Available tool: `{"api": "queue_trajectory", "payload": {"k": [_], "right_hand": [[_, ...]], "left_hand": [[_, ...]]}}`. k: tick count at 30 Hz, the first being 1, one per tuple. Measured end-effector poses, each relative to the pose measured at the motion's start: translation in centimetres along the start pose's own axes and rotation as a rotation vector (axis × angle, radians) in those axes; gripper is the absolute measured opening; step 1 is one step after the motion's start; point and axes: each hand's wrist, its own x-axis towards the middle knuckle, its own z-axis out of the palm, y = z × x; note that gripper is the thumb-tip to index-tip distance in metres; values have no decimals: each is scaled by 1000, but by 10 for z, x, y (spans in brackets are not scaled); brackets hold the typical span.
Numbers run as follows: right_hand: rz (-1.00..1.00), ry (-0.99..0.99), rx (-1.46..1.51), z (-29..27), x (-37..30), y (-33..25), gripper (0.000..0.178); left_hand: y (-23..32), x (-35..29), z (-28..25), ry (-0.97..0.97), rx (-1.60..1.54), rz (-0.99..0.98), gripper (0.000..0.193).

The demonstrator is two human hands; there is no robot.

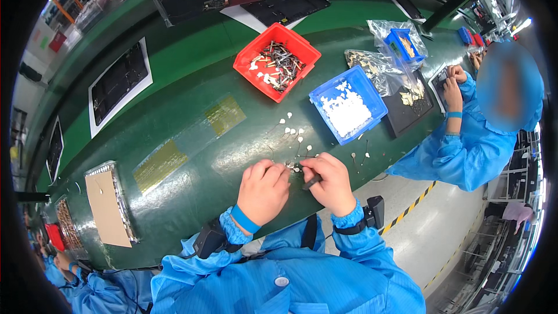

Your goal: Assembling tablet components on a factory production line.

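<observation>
My left hand (264,191) is over the green bench with its fingertips pinched together, close to some small white pieces. What they hold, if anything, is too small to make out. My right hand (330,185) faces it, closed on a black tool (313,182) whose blunt end sticks out below the fingers. Its working end is hidden. Between the fingertips lie small whitish round parts (295,167). Just beyond the hands are scattered several more white round pieces (300,131) with thin dark leads.
Ahead stand a red bin (244,65) of dark and white small parts and a blue bin (376,121) of white pieces. Dark panels (119,83) lie on a green strip behind. A cardboard-topped tray (107,209) is at left. A co-worker (465,151) sits at right.
</observation>
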Motion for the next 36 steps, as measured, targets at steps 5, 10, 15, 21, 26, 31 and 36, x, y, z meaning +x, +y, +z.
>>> {"api": "queue_trajectory", "payload": {"k": [5,10,15,21,26,31,36], "right_hand": [[-76,-43,-112,15,10,4,10],[75,-82,-119,18,16,-2,11],[134,-165,-71,9,20,-8,13],[64,-181,-116,3,21,-2,15],[39,-149,-133,0,21,-3,17],[143,16,93,-12,20,-1,17],[254,45,346,-19,13,14,14]], "left_hand": [[-4,-6,3,2,10,29,29],[-7,-7,3,20,25,52,25],[-9,-8,6,45,-11,16,24],[-10,-7,5,42,-26,13,29],[-10,-7,6,44,-24,5,27],[-9,-5,5,54,-39,11,33],[-6,-3,3,81,-39,23,34]]}}
